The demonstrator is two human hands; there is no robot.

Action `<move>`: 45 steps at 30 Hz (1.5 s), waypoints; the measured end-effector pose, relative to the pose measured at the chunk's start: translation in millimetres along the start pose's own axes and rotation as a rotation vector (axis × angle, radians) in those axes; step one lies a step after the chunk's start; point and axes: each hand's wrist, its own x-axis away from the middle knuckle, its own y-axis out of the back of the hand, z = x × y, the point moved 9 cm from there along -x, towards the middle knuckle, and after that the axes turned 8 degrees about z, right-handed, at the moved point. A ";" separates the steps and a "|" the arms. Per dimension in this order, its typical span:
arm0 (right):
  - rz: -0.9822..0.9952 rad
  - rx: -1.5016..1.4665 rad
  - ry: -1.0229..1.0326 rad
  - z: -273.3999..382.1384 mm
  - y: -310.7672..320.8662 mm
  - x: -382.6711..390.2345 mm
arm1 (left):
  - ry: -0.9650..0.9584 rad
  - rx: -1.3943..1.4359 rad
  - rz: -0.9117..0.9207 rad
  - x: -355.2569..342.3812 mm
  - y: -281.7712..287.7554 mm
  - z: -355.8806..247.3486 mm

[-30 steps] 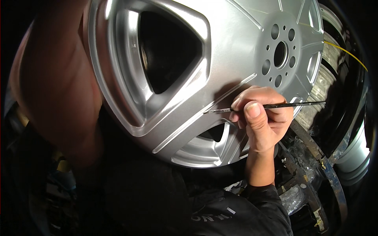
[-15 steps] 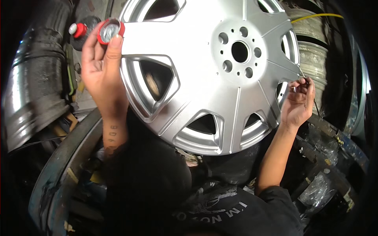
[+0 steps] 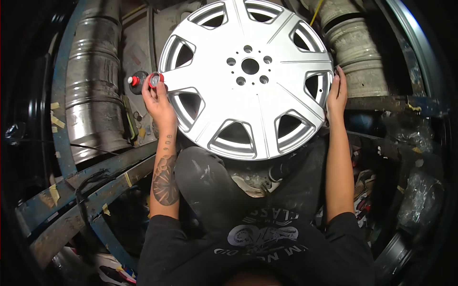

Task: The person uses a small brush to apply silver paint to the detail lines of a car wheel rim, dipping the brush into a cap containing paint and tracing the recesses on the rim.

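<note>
A large silver alloy wheel rim point(image 3: 253, 102) with broad spokes and a round hub hole lies face up before me. At its left edge my left hand point(image 3: 160, 102) holds a small red cap point(image 3: 156, 80) between thumb and fingers, with silvery stuff inside. My right hand point(image 3: 336, 95) is against the rim's right edge, fingers raised and drawn together. Whatever may be in those fingers cannot be made out; no thin tool shows there now. Close beyond the left hand is a dark bottle with a red and white top point(image 3: 134, 81).
Worn metal wheel barrels point(image 3: 93, 81) are stacked at left, with more barrels point(image 3: 355, 59) at right. Blue-grey metal frame bars point(image 3: 109, 162) cross the left side. Clear plastic wrapping point(image 3: 420, 200) lies at right. A yellow hose point(image 3: 315, 13) runs behind the rim.
My view has drawn back, so the whole rim and both arms appear. My left hand still holds the red cap. The thin stick-like tool seen in my right hand earlier no longer shows.
</note>
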 end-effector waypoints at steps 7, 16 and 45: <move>-0.019 0.005 -0.070 -7.3 0.9 -2.8 | 0.023 -0.036 0.032 18.0 -9.3 1.0; 0.007 0.209 0.178 29.2 -9.0 -1.6 | 0.015 -0.302 0.048 19.1 -17.0 -9.1; -0.010 -0.750 -0.497 -41.8 -19.0 -6.8 | 0.072 -0.144 -0.076 12.2 2.6 2.8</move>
